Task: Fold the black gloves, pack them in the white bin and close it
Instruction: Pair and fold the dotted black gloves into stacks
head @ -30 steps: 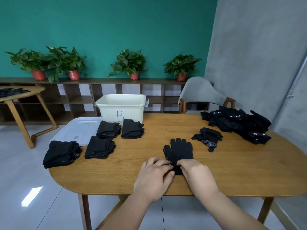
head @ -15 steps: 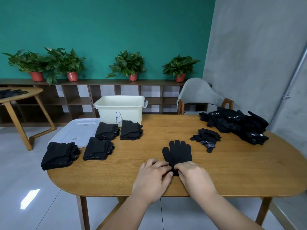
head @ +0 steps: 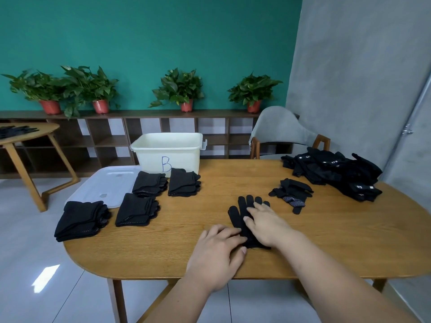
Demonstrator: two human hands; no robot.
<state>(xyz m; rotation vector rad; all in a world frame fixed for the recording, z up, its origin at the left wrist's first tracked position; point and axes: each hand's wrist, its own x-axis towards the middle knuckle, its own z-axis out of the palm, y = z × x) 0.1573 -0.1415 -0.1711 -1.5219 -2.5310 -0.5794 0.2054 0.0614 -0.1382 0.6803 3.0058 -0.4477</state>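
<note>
Hands lie flat with fingers relaxed: left hand (head: 219, 250) on the cuff of the black glove (head: 242, 209), right hand (head: 264, 226) pressing its palm. This glove lies on the counter (head: 338, 241), nearer and to the right of the white bin (head: 151, 159).

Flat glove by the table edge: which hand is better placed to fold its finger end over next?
Right, probably. The right hand lies flat on the glove near its fingers; the left hand sits at the cuff end, better placed to pin it.
</note>
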